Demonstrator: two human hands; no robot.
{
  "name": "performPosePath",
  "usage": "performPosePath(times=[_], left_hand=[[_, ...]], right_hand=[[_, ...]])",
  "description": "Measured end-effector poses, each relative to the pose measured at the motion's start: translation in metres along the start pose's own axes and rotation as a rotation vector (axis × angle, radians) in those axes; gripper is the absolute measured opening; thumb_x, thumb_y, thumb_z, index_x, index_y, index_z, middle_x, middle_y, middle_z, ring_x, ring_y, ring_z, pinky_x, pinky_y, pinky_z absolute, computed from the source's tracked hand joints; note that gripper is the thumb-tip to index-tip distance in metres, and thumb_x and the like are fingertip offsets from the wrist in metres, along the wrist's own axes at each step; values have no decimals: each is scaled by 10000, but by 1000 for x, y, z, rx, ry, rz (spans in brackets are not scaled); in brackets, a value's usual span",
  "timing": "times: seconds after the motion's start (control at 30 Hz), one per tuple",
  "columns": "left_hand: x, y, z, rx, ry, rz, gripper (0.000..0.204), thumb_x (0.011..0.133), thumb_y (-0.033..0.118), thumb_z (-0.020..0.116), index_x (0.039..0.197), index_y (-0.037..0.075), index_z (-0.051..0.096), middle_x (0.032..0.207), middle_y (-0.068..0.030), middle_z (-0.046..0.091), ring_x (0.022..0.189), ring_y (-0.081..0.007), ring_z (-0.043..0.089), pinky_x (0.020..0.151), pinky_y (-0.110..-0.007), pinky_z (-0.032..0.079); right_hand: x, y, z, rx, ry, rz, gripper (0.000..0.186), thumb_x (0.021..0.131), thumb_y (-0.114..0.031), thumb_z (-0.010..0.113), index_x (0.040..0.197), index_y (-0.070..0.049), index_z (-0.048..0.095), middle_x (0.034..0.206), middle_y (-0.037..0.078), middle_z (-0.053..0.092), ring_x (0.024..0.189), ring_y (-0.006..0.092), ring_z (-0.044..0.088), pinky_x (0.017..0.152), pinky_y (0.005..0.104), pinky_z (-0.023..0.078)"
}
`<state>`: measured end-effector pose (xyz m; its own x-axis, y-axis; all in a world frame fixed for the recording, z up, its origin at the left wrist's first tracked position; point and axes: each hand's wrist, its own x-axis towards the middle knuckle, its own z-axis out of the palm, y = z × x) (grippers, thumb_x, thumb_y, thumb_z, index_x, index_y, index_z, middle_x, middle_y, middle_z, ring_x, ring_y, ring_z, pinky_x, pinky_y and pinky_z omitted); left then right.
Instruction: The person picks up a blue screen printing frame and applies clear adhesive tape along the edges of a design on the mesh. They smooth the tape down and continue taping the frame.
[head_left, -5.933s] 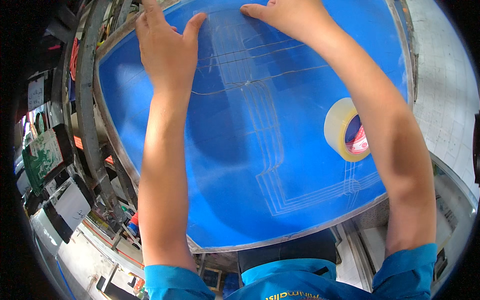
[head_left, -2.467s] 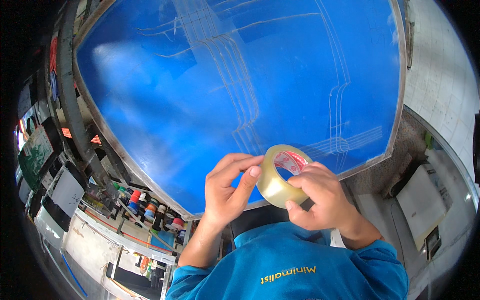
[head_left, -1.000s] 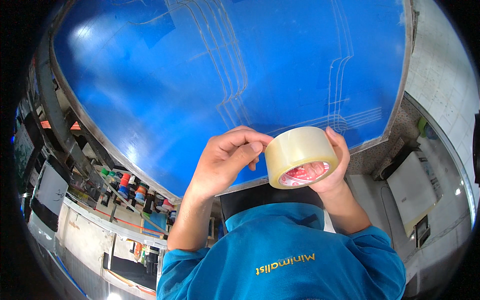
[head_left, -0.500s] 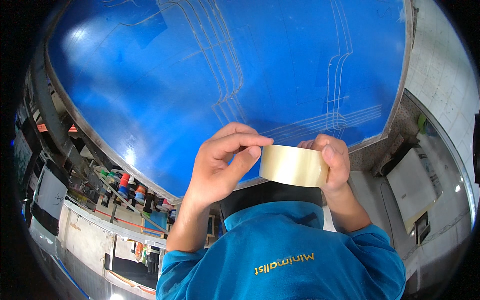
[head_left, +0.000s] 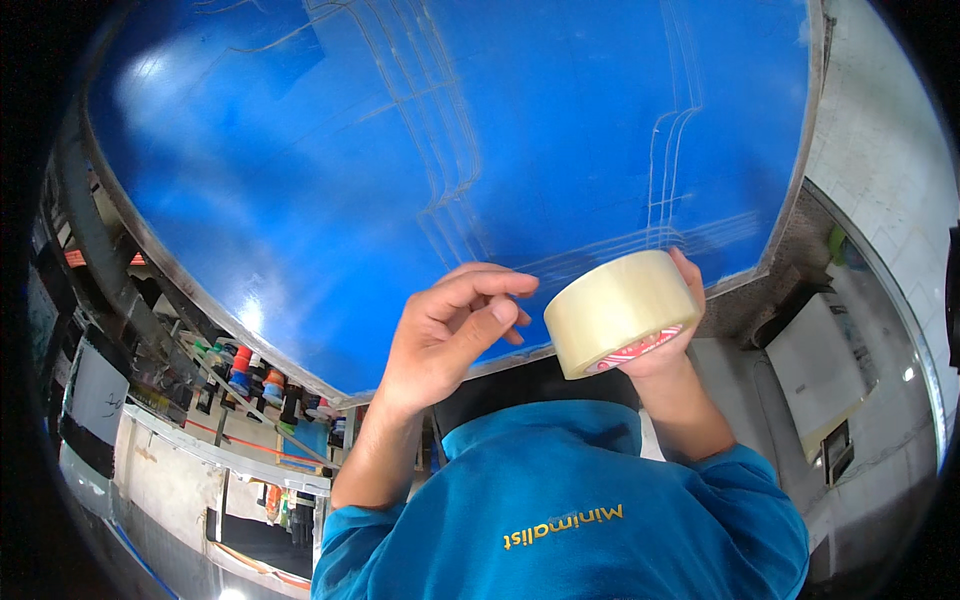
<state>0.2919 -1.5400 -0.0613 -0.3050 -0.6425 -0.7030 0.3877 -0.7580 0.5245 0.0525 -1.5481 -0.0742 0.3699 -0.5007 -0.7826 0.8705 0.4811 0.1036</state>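
A wide roll of clear, yellowish packing tape point(head_left: 618, 305) is held up in front of me, tilted so that its red and white core label shows along the lower edge. My right hand point(head_left: 678, 330) is closed on it from the right, with most of the fingers hidden behind the roll. Just left of the tape, my left hand point(head_left: 452, 330) hangs loosely curled. Its thumb and index finger are slightly apart, nothing shows between them, and a small gap separates them from the roll. Beyond both hands spreads a big blue board point(head_left: 330, 200) with pale lines across it.
The board has a worn metal rim point(head_left: 195, 300). Below it on the left, spools and bottles point(head_left: 265, 380) crowd a shelf. A white and black container point(head_left: 95, 400) stands at the far left. On the right are a pale panel point(head_left: 820, 360) and a tiled surface point(head_left: 870, 130).
My left fingers have come away from the tape's edge. My right hand has turned and tilted the roll, shifting it slightly right and exposing the label.
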Motion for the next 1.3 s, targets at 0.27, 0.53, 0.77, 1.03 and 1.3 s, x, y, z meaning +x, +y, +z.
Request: performPosePath(times=[0.27,0.53,0.77,1.03,1.3], left_hand=[[2,-30,14,-482,-130,-171,295,1030,104,585,1286,-36,629,985,-82,689,850,-127,654,701,-280,558],[4,-28,10,-490,-155,-235,238,981,117,609,1144,-48,664,906,-72,679,747,-110,628,642,-262,527],[5,-25,4,-340,-187,-260,227,946,132,637,1078,-47,683,926,-64,670,758,-96,601,635,-254,517],[6,-23,2,-265,-200,-283,215,939,136,650,1056,-41,688,943,-60,672,767,-95,592,640,-254,516],[0,-31,1,-280,-194,-304,242,959,147,650,1117,-34,678,997,-67,679,816,-99,617,686,-266,538]], right_hand=[[10,8,-1,44,-101,127,710,1000,-561,338,1191,39,668,1136,269,698,975,426,691,866,560,548],[12,-6,-29,21,-183,86,547,1032,-514,341,806,-86,594,797,190,720,747,335,689,702,464,525],[6,-12,-36,-306,-138,62,503,1037,-447,354,709,-106,524,699,175,684,668,325,659,709,431,492],[6,-13,-24,-516,-184,8,507,1038,-403,369,683,-80,531,617,112,610,585,280,604,672,422,478],[-2,-24,-28,-874,-115,-28,436,988,-357,469,685,-47,522,623,187,613,565,299,574,617,451,471]])
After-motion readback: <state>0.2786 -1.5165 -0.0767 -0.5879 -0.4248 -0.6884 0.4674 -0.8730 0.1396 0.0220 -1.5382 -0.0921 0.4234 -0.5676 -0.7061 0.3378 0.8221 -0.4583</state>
